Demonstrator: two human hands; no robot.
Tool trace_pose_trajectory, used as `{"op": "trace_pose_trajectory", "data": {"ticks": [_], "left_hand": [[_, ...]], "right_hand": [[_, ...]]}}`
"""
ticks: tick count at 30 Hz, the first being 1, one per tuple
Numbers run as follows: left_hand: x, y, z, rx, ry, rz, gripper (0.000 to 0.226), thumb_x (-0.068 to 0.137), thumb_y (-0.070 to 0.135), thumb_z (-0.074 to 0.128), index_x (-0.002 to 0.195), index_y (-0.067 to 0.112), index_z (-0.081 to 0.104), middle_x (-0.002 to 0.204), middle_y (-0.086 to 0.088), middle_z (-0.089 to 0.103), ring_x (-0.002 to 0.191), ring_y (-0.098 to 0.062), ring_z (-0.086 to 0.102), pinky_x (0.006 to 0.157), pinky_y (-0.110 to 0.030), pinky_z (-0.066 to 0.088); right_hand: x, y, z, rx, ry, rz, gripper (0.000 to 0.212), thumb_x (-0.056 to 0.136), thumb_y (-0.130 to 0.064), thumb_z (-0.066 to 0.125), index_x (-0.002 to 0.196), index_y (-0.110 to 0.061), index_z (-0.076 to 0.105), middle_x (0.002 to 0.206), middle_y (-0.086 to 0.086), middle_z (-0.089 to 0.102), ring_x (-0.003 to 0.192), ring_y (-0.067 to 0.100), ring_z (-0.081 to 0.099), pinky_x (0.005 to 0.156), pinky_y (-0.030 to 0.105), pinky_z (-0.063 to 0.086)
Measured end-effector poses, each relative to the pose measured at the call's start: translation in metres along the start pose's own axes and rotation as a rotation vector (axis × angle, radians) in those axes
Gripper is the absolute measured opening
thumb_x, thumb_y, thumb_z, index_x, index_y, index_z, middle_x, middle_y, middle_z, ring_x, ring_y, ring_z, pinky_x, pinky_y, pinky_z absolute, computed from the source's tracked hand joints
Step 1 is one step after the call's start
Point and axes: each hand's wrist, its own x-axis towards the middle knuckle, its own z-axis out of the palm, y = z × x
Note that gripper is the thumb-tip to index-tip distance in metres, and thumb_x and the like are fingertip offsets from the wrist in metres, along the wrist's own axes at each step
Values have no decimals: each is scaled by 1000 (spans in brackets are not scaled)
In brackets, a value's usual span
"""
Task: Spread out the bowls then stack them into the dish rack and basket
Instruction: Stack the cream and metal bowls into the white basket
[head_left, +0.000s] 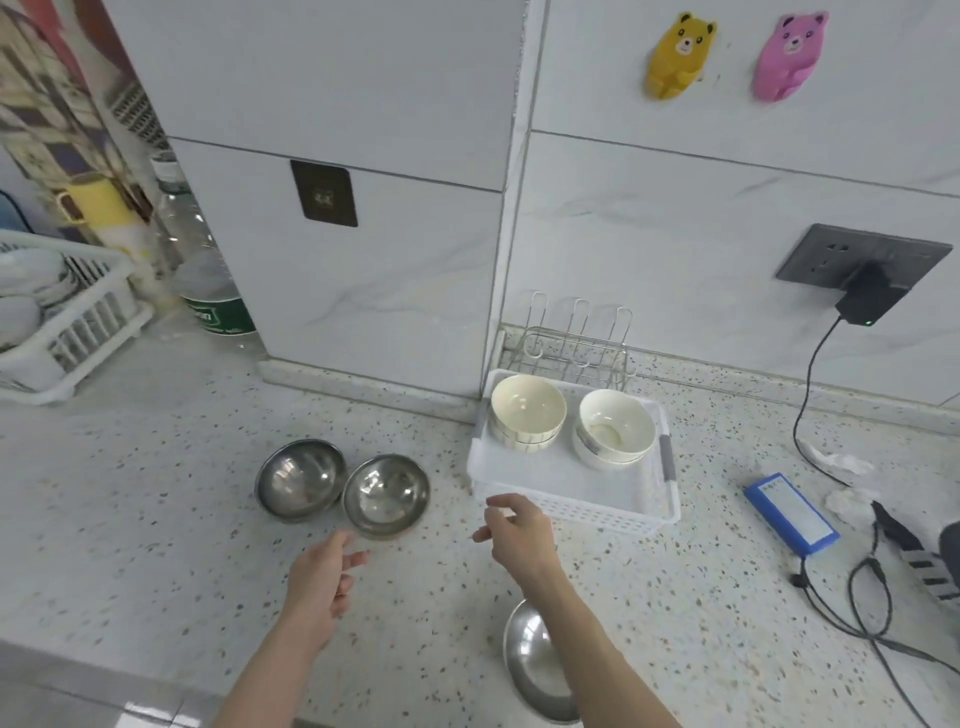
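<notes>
Two steel bowls sit side by side on the speckled counter, the left steel bowl touching the right steel bowl. A third steel bowl lies near the front edge, partly hidden under my right forearm. A white basket holds two stacks of cream ceramic bowls, the left stack and the right stack. Behind it stands a wire dish rack. My left hand hovers just below the right steel bowl, fingers loose, holding nothing. My right hand hangs relaxed beside the basket's front corner, empty.
A white plastic dish rack with dishes stands at the far left beside a water bottle. A blue power bank, cables and a plugged charger occupy the right side. A tiled wall column juts out behind the steel bowls.
</notes>
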Motion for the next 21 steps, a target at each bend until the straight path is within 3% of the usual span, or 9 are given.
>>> {"op": "trace_pose_trajectory", "data": {"ticks": [3, 8, 10, 14, 21], "left_hand": [[19, 9, -26, 30, 50, 5, 19, 99, 19, 50, 114, 9, 55, 93, -12, 69, 49, -11, 33, 31, -16, 22], [43, 26, -53, 56, 66, 47, 25, 99, 30, 53, 110, 9, 57, 101, -15, 71, 47, -13, 34, 35, -17, 23], [51, 32, -57, 70, 75, 51, 38, 98, 29, 53, 130, 8, 49, 102, -17, 72, 47, -14, 35, 35, -18, 23], [57, 39, -62, 135, 82, 76, 62, 97, 26, 56, 151, 15, 28, 92, -12, 73, 49, -15, 36, 39, -21, 25], [65, 48, -72, 155, -33, 98, 55, 95, 15, 57, 146, 19, 37, 93, -15, 73, 50, -13, 37, 37, -21, 28]], "right_hand": [[-2, -2, 36, -89, -74, 76, 39, 93, -24, 49, 131, -18, 51, 82, 1, 74, 53, 9, 51, 48, 17, 42], [0, -8, 82, -104, -53, 138, 59, 95, -34, 51, 147, -16, 33, 92, 4, 70, 57, 8, 54, 42, 15, 40], [2, -10, 94, -81, -25, 167, 61, 95, -33, 51, 149, -17, 29, 92, 5, 70, 56, 8, 54, 43, 17, 39], [2, -13, 110, -49, 13, 194, 56, 94, -28, 52, 146, -19, 33, 90, 6, 71, 54, 10, 54, 45, 20, 40], [-1, -15, 123, 94, 102, 219, 43, 94, -11, 50, 136, -18, 43, 90, 13, 71, 53, 10, 50, 43, 17, 40]]}}
